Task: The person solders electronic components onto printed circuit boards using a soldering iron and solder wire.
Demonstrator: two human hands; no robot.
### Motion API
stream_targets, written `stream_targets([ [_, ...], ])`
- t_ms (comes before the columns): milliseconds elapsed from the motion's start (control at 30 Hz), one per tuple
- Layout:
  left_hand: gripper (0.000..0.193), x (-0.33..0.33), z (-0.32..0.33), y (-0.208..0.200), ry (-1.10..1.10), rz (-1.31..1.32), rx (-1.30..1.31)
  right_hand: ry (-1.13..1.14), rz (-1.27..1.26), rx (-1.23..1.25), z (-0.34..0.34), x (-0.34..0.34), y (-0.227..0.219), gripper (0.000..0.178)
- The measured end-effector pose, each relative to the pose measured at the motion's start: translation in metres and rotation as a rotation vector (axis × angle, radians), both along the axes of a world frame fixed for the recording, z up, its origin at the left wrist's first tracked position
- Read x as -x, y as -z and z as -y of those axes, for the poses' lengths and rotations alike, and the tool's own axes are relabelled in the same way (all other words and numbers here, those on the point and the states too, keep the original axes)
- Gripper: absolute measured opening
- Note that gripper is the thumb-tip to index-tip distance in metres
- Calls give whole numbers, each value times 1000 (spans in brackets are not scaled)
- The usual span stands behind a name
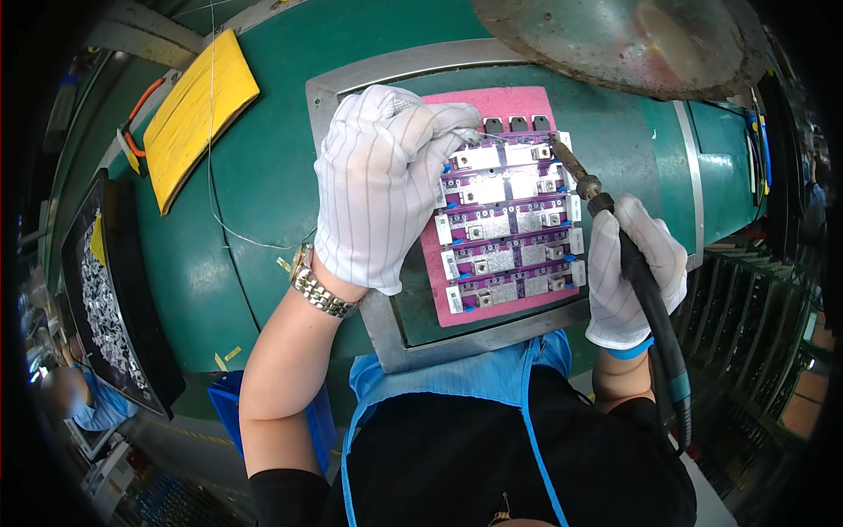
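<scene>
My left hand (373,184), in a white striped glove, pinches a thin solder wire (212,132) between thumb and fingertips at the upper left of the circuit boards (499,228). The wire's end reaches over the top board. Wrapped in my gloved right hand (606,285) is a soldering iron (634,268), its tip at the top board's upper right corner. Several purple boards with silver metal plates lie in rows on a pink pad (527,307). Black components (517,124) stick out along the top row.
A grey metal frame (376,321) surrounds the pad on the green table (184,290). A dusty round disc (615,44) overhangs the far right. At left are a yellow board (198,123), an orange-handled tool (139,110) and a black tray (145,307) of small metal parts.
</scene>
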State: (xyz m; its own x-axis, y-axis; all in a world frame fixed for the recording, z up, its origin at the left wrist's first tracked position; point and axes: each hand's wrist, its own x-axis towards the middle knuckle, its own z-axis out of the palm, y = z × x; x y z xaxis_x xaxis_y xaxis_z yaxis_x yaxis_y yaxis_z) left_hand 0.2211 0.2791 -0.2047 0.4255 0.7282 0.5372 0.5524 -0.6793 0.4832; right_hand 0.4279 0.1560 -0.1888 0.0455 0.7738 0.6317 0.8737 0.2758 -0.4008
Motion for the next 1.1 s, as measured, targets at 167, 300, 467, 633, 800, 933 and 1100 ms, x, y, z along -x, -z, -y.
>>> stream_targets([
  [167, 14, 1, 0, 1, -9, -1, -2, 20, 17, -21, 1, 0, 1, 27],
  [300, 14, -2, 0, 3, -12, -1, -12, 55, -23, -13, 3, 1, 2, 25],
  [467, 16, -2, -3, 14, -13, 14, -59, 94, 29, -20, 3, 1, 3, 23],
  [633, 18, -4, -3, 18, -21, 13, -80, 94, 34, -35, 3, 1, 5, 23],
  [800, 14, -6, 0, 6, -6, -2, -22, 71, 28, -46, 2, 0, 5, 23],
  [933, 15, -5, -4, 1, -15, 66, -93, 20, -29, -35, 2, -3, 7, 25],
  [1100, 13, -6, 0, -1, -62, 139, 0, -14, -21, -82, -5, -4, 4, 30],
])
